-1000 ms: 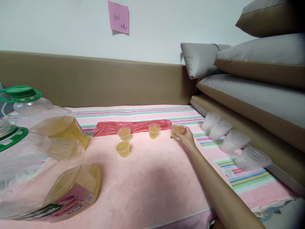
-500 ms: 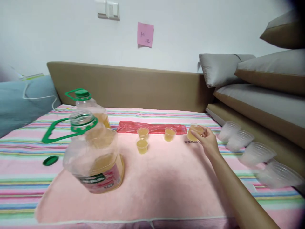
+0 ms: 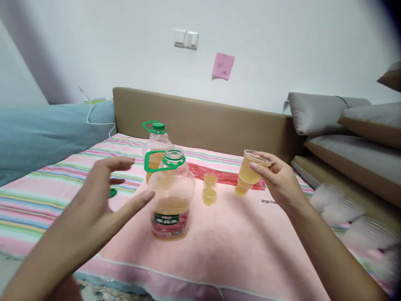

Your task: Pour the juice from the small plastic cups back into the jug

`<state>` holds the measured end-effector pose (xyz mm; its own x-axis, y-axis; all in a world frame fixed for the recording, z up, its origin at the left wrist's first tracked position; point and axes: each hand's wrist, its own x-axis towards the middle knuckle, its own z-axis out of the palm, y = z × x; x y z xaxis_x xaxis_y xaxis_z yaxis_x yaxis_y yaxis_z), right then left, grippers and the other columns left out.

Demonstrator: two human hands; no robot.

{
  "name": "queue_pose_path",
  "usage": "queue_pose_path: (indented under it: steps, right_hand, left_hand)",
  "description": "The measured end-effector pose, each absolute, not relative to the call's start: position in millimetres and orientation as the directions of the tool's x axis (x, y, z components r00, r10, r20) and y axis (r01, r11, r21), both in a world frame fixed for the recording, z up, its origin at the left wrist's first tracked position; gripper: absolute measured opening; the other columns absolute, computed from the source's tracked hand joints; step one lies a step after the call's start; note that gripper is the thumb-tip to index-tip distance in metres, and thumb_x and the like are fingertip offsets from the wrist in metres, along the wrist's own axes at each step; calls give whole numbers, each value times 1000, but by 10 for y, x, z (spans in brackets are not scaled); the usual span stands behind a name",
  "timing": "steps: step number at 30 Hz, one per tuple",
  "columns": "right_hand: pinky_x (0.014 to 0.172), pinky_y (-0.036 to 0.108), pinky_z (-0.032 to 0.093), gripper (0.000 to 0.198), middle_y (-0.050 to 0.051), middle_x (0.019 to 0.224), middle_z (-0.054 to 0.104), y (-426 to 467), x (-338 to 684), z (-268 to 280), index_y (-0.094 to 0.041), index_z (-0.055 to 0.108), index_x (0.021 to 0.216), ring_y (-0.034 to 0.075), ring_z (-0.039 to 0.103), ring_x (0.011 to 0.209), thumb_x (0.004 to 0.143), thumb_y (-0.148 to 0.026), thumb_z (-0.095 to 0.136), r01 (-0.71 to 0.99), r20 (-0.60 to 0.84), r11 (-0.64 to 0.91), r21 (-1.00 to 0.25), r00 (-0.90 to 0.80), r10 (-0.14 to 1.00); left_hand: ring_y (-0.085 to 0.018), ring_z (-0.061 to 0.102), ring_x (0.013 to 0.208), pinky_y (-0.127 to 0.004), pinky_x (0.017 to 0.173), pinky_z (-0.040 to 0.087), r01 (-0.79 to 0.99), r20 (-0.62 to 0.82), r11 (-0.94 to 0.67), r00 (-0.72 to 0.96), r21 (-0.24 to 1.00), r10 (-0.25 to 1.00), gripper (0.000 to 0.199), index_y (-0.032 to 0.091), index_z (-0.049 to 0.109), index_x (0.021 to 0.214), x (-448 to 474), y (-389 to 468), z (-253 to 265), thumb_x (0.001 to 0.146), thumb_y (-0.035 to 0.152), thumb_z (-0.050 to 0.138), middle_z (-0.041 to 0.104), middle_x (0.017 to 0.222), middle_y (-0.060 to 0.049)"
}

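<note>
My right hand (image 3: 275, 173) grips a clear plastic cup (image 3: 248, 167) of pale yellow drink, raised above the pink cloth. Behind and below it stands another filled cup (image 3: 242, 188), partly hidden. My left hand (image 3: 106, 205) is open, thumb and fingers apart, just left of a big juice jug (image 3: 171, 219). That jug has no cap, a green handle and a little yellow liquid inside. Two more filled cups, a nearer one (image 3: 209, 196) and a farther one (image 3: 210, 179), stand right of the jug.
A second jug (image 3: 156, 144) with its green cap on stands behind the first. The loose green cap (image 3: 113, 192) lies on the striped sheet. A red plastic bag (image 3: 225, 174) lies behind the cups. Stacked empty cups (image 3: 341, 211) lie at the right, beside piled cushions (image 3: 372, 146).
My right hand has lifted the cup off the cloth and brought it nearer. My left hand has come into view beside the open jug. The view has turned left.
</note>
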<state>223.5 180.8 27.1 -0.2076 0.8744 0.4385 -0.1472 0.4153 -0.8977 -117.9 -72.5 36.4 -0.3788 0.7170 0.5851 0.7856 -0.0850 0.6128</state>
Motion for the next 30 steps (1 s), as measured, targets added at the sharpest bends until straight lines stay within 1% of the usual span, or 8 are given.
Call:
queue_pose_path:
  steps: [3,5,7,9,13,18,24,30]
  right_hand:
    - [112,44,59,53,8,135,81,1704,1977,446,-27,81,117,28,76,126,73,-47,104,-155,438,410,-899,-303,846]
    - [112,46,60,54,8,134,82,1647,1804,555,-26,80,117,29,76,126,73,-47,103,-150,446,421,-894,-365,817]
    - [111,48,60,55,9,133,82,1602,1637,651,-25,79,117,30,76,125,73,-47,103,-140,448,430,-892,-409,795]
    - [109,49,61,57,9,133,82,1571,1484,728,-25,78,117,30,76,124,71,-49,103,-128,441,431,-893,-441,782]
    - [109,49,62,61,10,132,82,1522,1241,826,-24,75,118,30,76,124,71,-51,102,-98,421,434,-895,-504,754]
    - [110,49,62,61,11,131,82,1468,1076,887,-23,75,117,30,76,125,70,-50,103,-75,390,421,-904,-548,740]
    - [109,49,63,59,9,130,82,1441,1012,943,-24,75,115,30,78,123,70,-48,104,-71,399,446,-892,-587,704]
    - [106,47,64,56,8,126,83,1414,1025,968,-24,74,115,29,79,119,71,-45,103,-63,407,469,-881,-607,682]
  left_hand:
    - [-35,53,151,-62,123,51,753,534,-112,-345,649,772,73,49,44,152,-1102,-540,292,92,74,77,52,164,3]
    - [-33,51,154,-59,128,47,696,503,-133,-359,705,786,81,42,43,154,-1029,-430,244,89,73,81,50,168,-1]
    - [-36,51,154,-59,127,47,626,484,-144,-415,766,770,86,32,45,153,-956,-332,204,87,73,82,51,168,-8]
    - [-37,54,150,-60,126,47,571,461,-157,-438,806,772,82,28,51,148,-893,-248,174,86,72,83,58,160,-10]
    - [-34,62,143,-56,123,48,457,432,-235,-394,858,811,60,32,61,140,-826,-140,136,92,62,81,69,150,-5]
    - [-32,63,142,-54,124,45,447,454,-258,-414,857,789,59,33,65,141,-824,-124,96,91,53,86,71,148,-4]
    - [-33,63,139,-56,116,52,439,420,-224,-420,870,805,53,33,68,133,-824,-127,72,90,58,85,72,142,-4]
    - [-34,60,145,-59,122,48,419,423,-249,-399,873,813,55,36,67,138,-820,-141,68,92,60,84,69,147,-4]
